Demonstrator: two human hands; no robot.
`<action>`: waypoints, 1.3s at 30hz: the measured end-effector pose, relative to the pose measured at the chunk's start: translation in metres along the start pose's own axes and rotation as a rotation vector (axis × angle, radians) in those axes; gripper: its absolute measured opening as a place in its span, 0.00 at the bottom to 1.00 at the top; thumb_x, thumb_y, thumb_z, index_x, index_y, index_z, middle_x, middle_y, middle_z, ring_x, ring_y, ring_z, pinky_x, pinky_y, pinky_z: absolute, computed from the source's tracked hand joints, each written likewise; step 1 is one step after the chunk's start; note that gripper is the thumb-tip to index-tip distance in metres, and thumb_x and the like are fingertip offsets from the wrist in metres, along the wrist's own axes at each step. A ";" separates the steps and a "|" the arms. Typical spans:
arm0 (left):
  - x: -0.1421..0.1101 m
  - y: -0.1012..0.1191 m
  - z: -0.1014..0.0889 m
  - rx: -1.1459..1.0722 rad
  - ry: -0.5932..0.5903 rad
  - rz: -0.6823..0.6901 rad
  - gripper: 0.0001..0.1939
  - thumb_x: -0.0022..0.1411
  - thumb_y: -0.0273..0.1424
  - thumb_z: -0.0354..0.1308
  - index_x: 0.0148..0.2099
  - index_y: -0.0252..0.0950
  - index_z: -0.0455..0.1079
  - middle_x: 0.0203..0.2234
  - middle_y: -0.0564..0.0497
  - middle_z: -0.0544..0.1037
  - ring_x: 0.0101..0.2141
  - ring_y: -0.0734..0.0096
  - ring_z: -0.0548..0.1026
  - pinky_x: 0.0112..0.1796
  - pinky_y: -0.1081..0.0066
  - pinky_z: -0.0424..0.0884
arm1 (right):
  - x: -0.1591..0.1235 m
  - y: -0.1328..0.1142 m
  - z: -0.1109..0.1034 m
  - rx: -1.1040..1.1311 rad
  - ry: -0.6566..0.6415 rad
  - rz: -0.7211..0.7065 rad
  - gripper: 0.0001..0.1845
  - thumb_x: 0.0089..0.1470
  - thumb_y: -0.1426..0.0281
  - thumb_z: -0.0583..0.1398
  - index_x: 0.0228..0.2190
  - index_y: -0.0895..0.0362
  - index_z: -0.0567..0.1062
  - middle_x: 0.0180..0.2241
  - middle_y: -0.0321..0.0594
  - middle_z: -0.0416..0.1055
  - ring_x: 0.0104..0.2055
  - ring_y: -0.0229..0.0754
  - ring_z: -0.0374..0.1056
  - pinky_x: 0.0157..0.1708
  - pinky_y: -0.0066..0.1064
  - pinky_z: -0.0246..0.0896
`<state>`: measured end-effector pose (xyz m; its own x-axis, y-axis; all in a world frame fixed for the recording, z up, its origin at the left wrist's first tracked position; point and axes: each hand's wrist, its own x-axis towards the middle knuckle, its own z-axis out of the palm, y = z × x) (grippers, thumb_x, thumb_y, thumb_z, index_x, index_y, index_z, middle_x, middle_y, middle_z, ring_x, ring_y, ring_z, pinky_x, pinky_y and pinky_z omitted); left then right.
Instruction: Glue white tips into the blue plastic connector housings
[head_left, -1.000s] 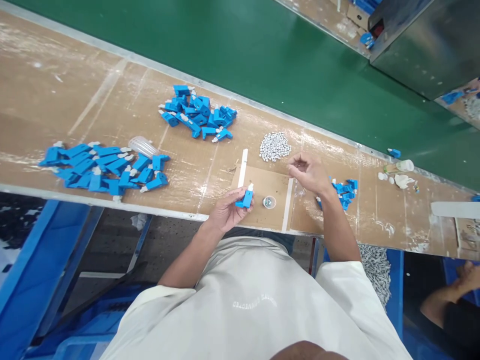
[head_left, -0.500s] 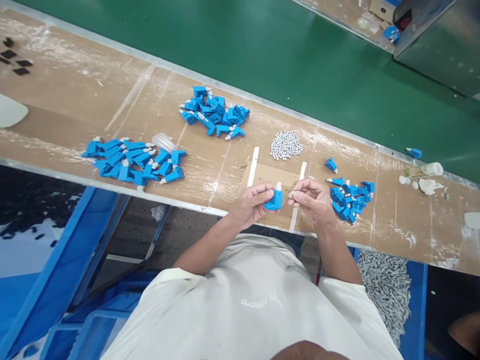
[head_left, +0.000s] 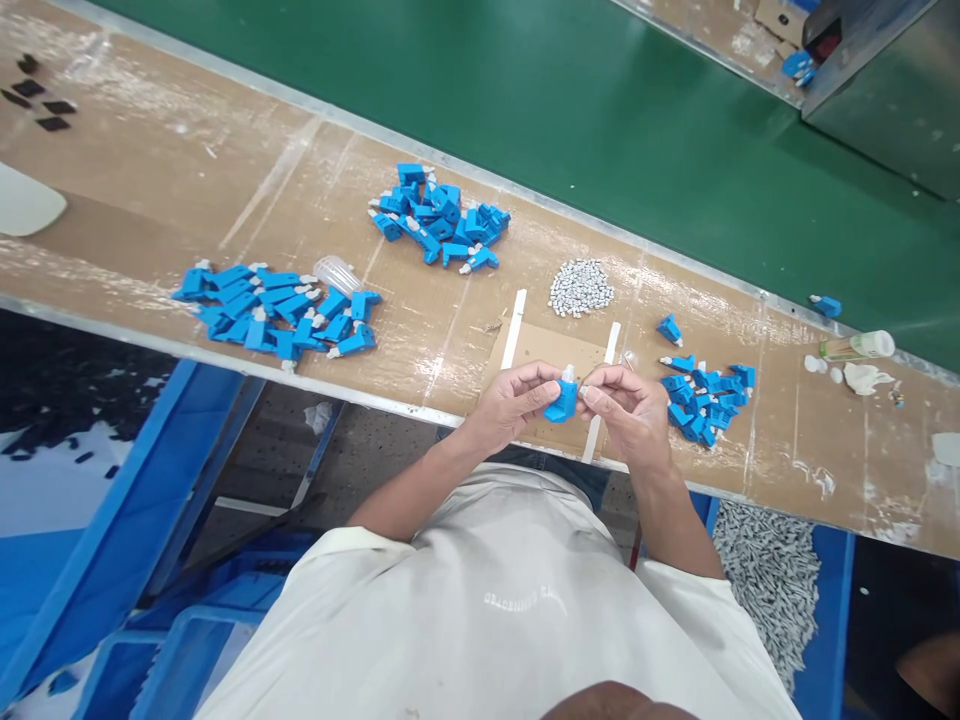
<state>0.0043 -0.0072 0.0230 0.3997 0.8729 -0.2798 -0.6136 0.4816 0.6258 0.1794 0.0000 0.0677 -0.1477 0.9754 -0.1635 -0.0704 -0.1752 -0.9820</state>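
Note:
My left hand point(head_left: 517, 400) pinches a blue plastic part point(head_left: 561, 403) with a white tip pointing up and away from me. Close on its right, my right hand point(head_left: 626, 405) is closed, thumb against forefinger, on a small light-grey piece point(head_left: 584, 392). That piece is at the side of the blue part; whether it has entered it I cannot tell. Beneath both hands lies a cardboard sheet point(head_left: 551, 350) edged by two white strips. Beyond it is a pile of small grey pieces point(head_left: 581, 288). The clear cup seen earlier is hidden by my hands.
Blue parts lie in a left pile point(head_left: 277, 310), a far pile point(head_left: 442, 215) and a right pile point(head_left: 709, 400). A clear plastic item point(head_left: 336, 274) touches the left pile. A bottle point(head_left: 862, 345) lies far right. Below the table edge is a bin of grey pieces point(head_left: 769, 580).
My right hand has come from beside the grey pile to the blue part, holding a small grey piece. My left hand has shifted right with the blue part. The camera view has also shifted.

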 end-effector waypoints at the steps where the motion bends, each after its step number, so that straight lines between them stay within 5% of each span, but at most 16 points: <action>1: 0.000 0.000 -0.001 0.012 0.000 0.005 0.25 0.47 0.46 0.77 0.39 0.33 0.76 0.28 0.53 0.79 0.28 0.76 0.75 0.31 0.75 0.72 | -0.001 0.000 0.001 -0.004 -0.004 -0.010 0.17 0.45 0.57 0.76 0.28 0.56 0.81 0.23 0.35 0.76 0.24 0.37 0.73 0.23 0.26 0.72; 9: 0.002 -0.005 -0.006 0.096 0.016 0.080 0.25 0.49 0.48 0.76 0.38 0.34 0.77 0.28 0.52 0.78 0.27 0.77 0.73 0.30 0.75 0.70 | -0.001 0.003 0.005 -0.123 -0.005 -0.045 0.19 0.47 0.54 0.74 0.29 0.56 0.80 0.28 0.36 0.73 0.25 0.35 0.69 0.22 0.28 0.71; 19: 0.001 -0.011 -0.006 0.345 0.069 0.370 0.21 0.59 0.49 0.70 0.40 0.34 0.79 0.31 0.49 0.80 0.30 0.73 0.76 0.33 0.72 0.73 | -0.004 -0.001 0.005 -0.287 0.051 -0.046 0.19 0.46 0.54 0.75 0.28 0.56 0.81 0.29 0.37 0.75 0.27 0.37 0.71 0.29 0.31 0.74; 25: -0.001 -0.007 -0.007 0.326 -0.007 0.318 0.21 0.60 0.47 0.69 0.40 0.33 0.78 0.29 0.49 0.79 0.27 0.74 0.74 0.29 0.74 0.71 | 0.005 0.006 -0.001 0.025 -0.025 0.149 0.23 0.36 0.56 0.79 0.25 0.56 0.78 0.23 0.33 0.74 0.21 0.34 0.69 0.21 0.27 0.71; 30: -0.005 -0.003 -0.002 0.294 -0.039 0.246 0.21 0.59 0.48 0.70 0.39 0.34 0.77 0.29 0.49 0.80 0.27 0.73 0.75 0.30 0.72 0.72 | 0.006 0.007 -0.002 0.212 -0.097 0.341 0.26 0.33 0.59 0.80 0.35 0.55 0.83 0.25 0.32 0.76 0.21 0.33 0.70 0.19 0.23 0.71; 39: -0.007 0.004 0.006 0.345 -0.058 0.245 0.23 0.58 0.51 0.69 0.38 0.35 0.74 0.28 0.50 0.80 0.26 0.74 0.75 0.29 0.74 0.72 | 0.000 0.012 -0.005 0.243 -0.052 0.351 0.24 0.32 0.59 0.81 0.34 0.53 0.86 0.27 0.36 0.81 0.23 0.36 0.74 0.20 0.24 0.73</action>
<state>0.0031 -0.0114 0.0315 0.3141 0.9477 -0.0574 -0.4351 0.1974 0.8785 0.1832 -0.0015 0.0556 -0.2535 0.8443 -0.4722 -0.2365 -0.5274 -0.8160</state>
